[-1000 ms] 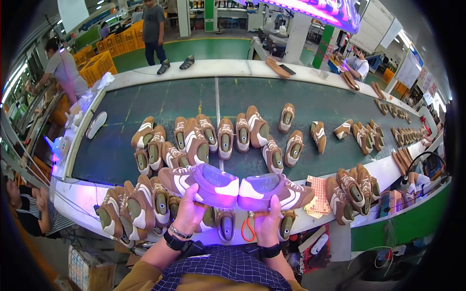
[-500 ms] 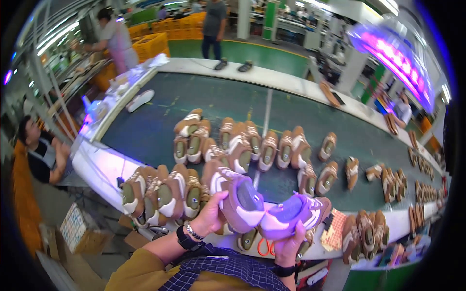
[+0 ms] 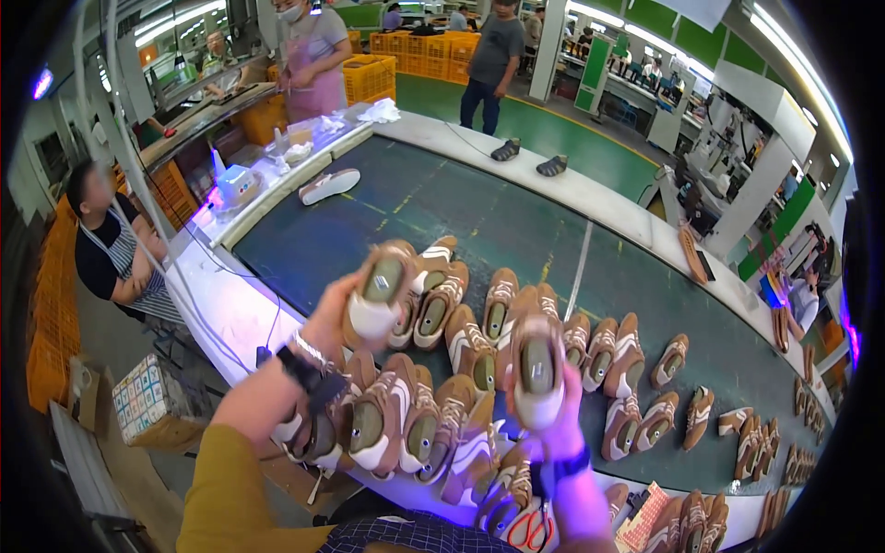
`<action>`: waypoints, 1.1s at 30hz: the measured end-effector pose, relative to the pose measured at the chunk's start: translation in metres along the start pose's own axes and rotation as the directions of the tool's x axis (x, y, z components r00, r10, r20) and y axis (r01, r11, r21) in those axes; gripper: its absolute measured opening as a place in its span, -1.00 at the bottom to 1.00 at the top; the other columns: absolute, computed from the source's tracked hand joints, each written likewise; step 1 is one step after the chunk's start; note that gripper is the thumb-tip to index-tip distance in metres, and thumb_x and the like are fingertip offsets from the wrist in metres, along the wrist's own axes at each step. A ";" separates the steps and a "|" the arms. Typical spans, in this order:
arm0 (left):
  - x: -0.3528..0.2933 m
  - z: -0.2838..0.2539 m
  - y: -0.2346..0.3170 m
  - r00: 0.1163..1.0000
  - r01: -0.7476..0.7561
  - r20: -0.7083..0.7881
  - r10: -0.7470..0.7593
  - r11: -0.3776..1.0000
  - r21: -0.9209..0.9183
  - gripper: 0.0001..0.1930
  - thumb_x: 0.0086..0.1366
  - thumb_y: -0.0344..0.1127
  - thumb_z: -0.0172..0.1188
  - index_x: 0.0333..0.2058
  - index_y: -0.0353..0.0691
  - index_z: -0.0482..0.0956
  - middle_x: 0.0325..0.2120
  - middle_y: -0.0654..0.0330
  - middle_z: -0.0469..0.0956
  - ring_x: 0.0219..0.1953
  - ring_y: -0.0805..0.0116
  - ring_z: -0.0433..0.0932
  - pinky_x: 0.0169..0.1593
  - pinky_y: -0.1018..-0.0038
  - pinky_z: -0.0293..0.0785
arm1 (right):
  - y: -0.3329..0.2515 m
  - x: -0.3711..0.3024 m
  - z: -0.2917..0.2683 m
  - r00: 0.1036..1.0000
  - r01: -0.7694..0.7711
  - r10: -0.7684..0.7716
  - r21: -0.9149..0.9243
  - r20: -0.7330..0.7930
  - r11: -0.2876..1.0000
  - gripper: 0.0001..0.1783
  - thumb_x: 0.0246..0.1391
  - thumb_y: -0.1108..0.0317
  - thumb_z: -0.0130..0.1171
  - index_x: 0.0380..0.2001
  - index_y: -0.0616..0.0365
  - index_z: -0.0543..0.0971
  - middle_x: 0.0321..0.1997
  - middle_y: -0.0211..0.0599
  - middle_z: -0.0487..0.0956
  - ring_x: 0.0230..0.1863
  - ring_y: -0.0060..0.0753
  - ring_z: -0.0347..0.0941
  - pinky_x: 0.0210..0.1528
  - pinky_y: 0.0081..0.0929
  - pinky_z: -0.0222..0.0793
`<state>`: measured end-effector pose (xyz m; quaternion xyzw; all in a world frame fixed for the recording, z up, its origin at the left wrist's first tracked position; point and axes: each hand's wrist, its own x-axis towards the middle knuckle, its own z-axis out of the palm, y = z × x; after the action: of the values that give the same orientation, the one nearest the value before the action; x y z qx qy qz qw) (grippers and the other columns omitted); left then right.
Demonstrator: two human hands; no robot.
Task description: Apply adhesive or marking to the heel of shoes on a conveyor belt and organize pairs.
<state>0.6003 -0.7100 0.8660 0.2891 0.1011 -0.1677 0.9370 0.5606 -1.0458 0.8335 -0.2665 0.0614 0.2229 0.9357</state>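
Held apart, the left hand (image 3: 326, 318) and right hand (image 3: 566, 413) clamp a brown-and-white low-cut sneaker (image 3: 375, 300) left of frame centre and a matching sneaker (image 3: 537, 382) lower right of it, both likely light, soft-sided, best gripped near the firmer heel.

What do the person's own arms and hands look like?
The left hand and right hand are both ungloved. The left arm has a mustard sleeve ending near the elbow, a silvery bracelet and a black wristband. The right wrist wears a dark strap. Blur hides finer markings.
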 end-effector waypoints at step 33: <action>0.157 -0.061 -0.003 0.991 0.116 -0.011 -0.136 0.798 0.592 -0.63 0.13 -0.36 0.12 -0.10 -0.41 0.40 -0.27 0.14 0.55 -0.29 0.39 0.57 -0.17 0.46 0.52 | 0.027 0.061 -0.029 0.971 0.072 -0.177 -0.511 -0.160 0.857 -0.70 0.14 0.29 0.04 -0.12 0.23 0.37 -0.10 -0.07 0.50 -0.14 -0.34 0.47 -0.17 -0.46 0.43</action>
<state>0.7386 -0.7170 0.7698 0.5560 0.0477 -0.2575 0.7888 0.6030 -1.0175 0.7818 -0.5249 0.0782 0.1419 0.8356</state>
